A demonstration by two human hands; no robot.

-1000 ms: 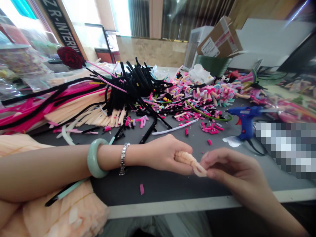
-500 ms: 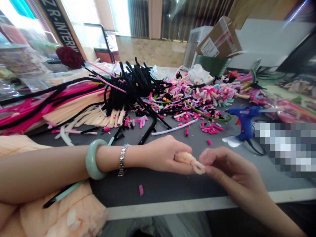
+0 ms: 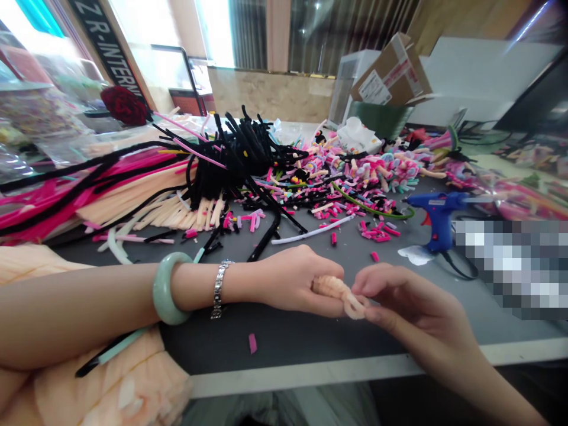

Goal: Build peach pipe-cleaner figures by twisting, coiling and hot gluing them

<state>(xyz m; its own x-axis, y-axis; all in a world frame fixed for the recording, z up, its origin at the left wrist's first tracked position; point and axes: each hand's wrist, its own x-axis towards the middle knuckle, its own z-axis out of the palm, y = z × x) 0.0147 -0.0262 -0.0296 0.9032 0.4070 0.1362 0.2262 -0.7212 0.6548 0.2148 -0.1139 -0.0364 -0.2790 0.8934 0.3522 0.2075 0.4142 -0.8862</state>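
Peach fuzzy bundle, tightly wound, with a loop at one end, sits over the front part of the worktop as I look on from far away. I see the left hand closed around it and the right hand pinching the loop. One pink bit lies near the front edge, and a blue glue gun stands toward the right.

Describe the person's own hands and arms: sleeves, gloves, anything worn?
Both hands are ungloved, no sleeves in view. The left hand has a silver-coloured linked metal bracelet near the wrist and a thick, smooth, pale green round bangle farther up the forearm. The right hand and visible forearm show no jewellery.
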